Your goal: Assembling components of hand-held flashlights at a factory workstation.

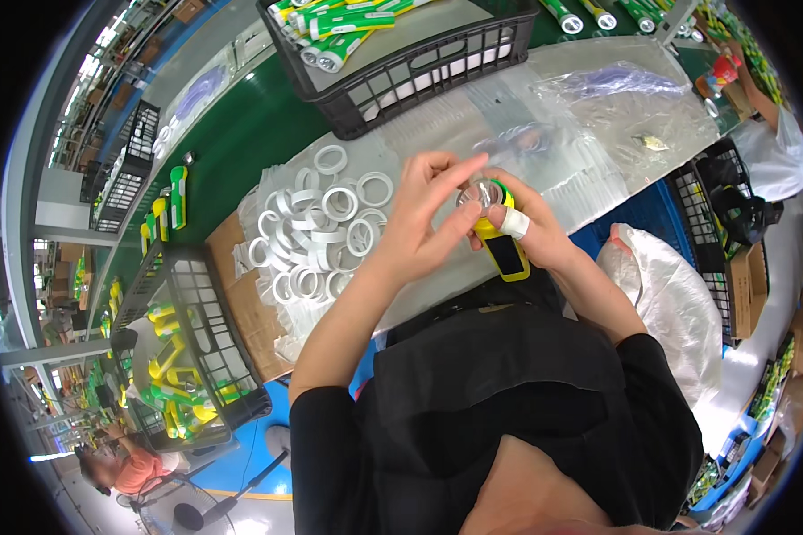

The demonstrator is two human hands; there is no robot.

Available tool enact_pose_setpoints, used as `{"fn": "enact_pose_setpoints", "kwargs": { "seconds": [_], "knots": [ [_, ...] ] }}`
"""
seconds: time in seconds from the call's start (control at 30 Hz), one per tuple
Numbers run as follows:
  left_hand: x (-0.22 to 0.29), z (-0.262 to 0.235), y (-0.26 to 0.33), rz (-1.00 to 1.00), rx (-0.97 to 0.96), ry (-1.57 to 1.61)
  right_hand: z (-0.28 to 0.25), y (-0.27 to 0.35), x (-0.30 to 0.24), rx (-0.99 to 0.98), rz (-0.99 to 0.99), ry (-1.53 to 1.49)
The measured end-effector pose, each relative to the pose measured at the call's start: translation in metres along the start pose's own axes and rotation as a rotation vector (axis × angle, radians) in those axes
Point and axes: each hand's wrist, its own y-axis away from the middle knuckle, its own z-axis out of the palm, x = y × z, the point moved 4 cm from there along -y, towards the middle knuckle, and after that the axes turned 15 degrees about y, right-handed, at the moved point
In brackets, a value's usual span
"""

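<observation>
Flashlight, yellow with a dark panel, sits right of the white rings, where I see the right hand grasping it and the left hand fingering a clear round piece at its head; whether it pinches that piece, I cannot tell. Left of the rings I make out a black crate, beyond them a second crate of green-and-white flashlights.

Left hand beside right hand, forearms angled inward

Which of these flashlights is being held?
The yellow plastic flashlight with a black rectangular panel: right hand grips it, left hand at its head end; others lie apart.
</observation>
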Motion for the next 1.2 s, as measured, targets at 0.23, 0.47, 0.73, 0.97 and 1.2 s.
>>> {"fn": "enact_pose_setpoints", "kwargs": {
  "seconds": [0.23,0.47,0.73,0.97,1.2],
  "knots": [
    [0.007,-0.017,0.029,0.069,0.076,-0.2,0.028,-0.021,0.006,-0.132,0.062,-0.014],
    [-0.012,-0.023,0.033,0.158,0.252,-0.053,0.047,-0.041,0.019,-0.11,0.05,0.077],
    [-0.046,-0.112,0.008,-0.14,0.365,-0.509,0.024,-0.099,0.012,-0.002,-0.172,0.131],
    [-0.099,-0.167,0.044,-0.466,0.155,-0.651,0.028,-0.107,0.013,-0.021,-0.234,0.158],
    [0.001,-0.085,0.002,-0.028,0.342,-0.2,0.018,-0.104,0.022,-0.049,-0.186,0.168]
  ]
}}
